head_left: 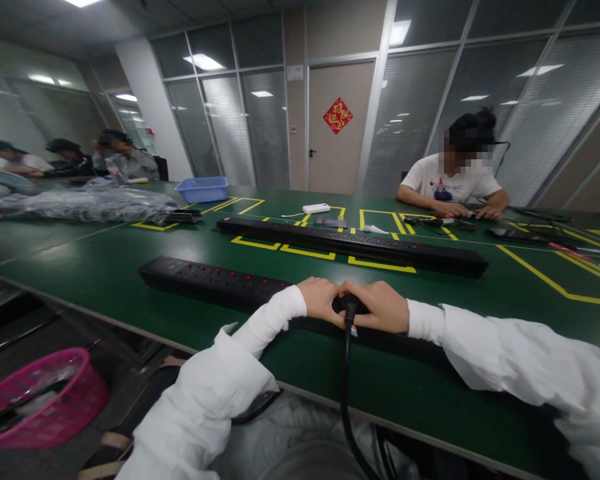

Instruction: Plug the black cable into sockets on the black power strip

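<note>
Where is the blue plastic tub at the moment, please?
In the head view, the blue plastic tub sits at the far left of the green table, just right of the clear plastic bags.

Green table [105, 280] with yellow tape [550, 280], near power strip [205, 280], far power strip [350, 245], blue tray [203, 189]

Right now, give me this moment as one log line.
left hand: gripping plug | right hand: gripping plug | cable: drops over green table edge | near power strip: flat under hands | far power strip: untouched
</note>
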Demonstrator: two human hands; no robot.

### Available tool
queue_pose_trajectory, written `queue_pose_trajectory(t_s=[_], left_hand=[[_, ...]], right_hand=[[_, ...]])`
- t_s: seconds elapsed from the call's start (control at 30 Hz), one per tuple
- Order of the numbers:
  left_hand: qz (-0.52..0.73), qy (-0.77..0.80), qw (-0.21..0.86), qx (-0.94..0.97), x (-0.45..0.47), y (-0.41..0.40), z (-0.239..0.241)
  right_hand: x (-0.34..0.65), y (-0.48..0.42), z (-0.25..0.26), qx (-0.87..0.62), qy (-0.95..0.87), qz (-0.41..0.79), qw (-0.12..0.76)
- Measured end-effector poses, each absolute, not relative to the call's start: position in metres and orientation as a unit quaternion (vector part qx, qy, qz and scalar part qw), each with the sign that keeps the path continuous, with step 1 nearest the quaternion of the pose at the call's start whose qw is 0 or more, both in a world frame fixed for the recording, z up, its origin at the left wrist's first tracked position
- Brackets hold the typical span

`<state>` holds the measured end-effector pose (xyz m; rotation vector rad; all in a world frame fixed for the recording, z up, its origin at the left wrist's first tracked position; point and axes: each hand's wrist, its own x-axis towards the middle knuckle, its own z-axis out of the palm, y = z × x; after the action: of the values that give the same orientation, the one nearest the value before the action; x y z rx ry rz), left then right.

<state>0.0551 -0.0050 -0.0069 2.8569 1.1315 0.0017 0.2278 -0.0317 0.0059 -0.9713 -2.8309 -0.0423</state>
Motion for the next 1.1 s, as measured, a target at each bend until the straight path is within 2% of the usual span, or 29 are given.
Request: queue_pose_trajectory(t_s=[0.47, 1.1], left_hand=[[0.023, 0.366, 0.048, 0.929, 0.053, -0.010, -0.011], [0.036, 0.363, 0.047, 0.930, 0.052, -0.015, -0.007]], right_hand=[[0.229, -0.037, 0.013, -0.299, -0.953, -0.033, 0.039], [0.225, -0.054, 0.006, -0.365, -0.926, -0.075, 0.065]])
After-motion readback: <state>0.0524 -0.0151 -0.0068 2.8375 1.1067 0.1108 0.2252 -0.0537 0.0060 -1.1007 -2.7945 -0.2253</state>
